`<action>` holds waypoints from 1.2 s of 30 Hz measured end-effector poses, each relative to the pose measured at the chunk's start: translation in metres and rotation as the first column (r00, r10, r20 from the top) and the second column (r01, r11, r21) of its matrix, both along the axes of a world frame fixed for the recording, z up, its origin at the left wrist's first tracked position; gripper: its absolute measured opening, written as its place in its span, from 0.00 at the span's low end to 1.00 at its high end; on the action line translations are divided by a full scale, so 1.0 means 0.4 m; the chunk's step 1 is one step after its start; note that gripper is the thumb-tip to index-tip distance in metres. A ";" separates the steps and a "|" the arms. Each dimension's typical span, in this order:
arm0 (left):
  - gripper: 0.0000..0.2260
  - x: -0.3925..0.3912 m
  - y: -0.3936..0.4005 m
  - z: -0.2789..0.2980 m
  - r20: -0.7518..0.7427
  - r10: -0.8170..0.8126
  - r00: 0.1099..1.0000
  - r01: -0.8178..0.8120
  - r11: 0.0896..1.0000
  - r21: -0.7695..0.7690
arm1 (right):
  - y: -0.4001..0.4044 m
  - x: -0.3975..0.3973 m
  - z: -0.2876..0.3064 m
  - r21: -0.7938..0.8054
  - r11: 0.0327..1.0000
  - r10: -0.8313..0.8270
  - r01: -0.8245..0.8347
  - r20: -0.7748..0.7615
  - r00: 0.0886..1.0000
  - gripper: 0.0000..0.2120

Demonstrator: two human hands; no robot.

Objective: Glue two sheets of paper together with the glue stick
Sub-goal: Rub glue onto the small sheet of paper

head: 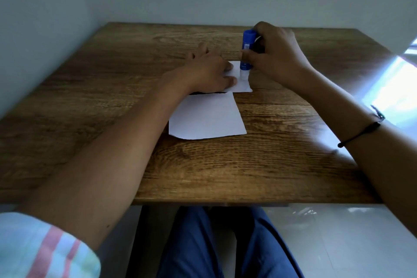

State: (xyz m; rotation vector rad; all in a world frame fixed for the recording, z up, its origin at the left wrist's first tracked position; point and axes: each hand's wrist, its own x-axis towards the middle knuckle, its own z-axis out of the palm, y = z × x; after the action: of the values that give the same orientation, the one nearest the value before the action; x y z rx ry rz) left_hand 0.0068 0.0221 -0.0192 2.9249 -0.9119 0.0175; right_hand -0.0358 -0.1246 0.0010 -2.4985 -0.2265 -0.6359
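Two white sheets of paper lie on the wooden table (pixel 282 165). The nearer sheet (pixel 207 117) lies free in the middle. The farther sheet (pixel 241 84) is mostly covered by my left hand (pixel 207 72), which presses flat on it with straight fingers. My right hand (pixel 275 58) grips a blue glue stick (pixel 247 52) held upright, its pale lower end touching the right part of the farther sheet.
Pale walls close off the table at the back and along the left. Bright light falls on the table's right edge (pixel 397 79). My knees in blue trousers (pixel 198 244) show below the front edge, with a white floor (pixel 338 239) to the right.
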 end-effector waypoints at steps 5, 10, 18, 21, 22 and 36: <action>0.21 -0.001 0.003 -0.003 0.016 -0.004 1.000 0.004 1.000 -0.003 | 0.002 -0.022 0.005 -0.039 0.999 0.012 -0.012 0.007 1.000 0.15; 0.20 -0.001 0.003 -0.003 0.026 0.005 1.000 -0.005 1.000 -0.003 | 0.003 -0.049 0.010 -0.039 0.998 0.038 -0.038 -0.015 0.999 0.14; 0.19 0.005 0.007 -0.008 0.029 -0.006 1.000 0.007 1.000 -0.024 | 0.003 -0.065 0.010 -0.043 0.998 0.039 -0.040 -0.022 0.999 0.13; 0.19 0.006 0.006 -0.009 0.026 0.002 1.000 -0.001 1.000 -0.024 | 0.002 -0.068 0.011 -0.026 0.999 0.043 -0.044 -0.032 0.999 0.13; 0.19 0.006 0.005 -0.010 0.027 0.002 1.000 -0.001 1.000 -0.025 | 0.002 -0.068 0.011 -0.027 0.999 0.042 -0.043 -0.032 0.999 0.13; 0.27 0.013 0.009 -0.011 0.009 -0.005 1.000 0.005 1.000 0.014 | 0.001 -0.076 0.015 -0.008 1.000 0.029 -0.030 -0.079 0.996 0.13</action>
State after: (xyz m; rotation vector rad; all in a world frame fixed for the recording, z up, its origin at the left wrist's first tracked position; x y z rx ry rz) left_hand 0.0121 0.0258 -0.0236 2.9378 -0.9237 0.0245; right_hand -0.0663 -0.1241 0.0072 -2.5184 -0.2366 -0.5246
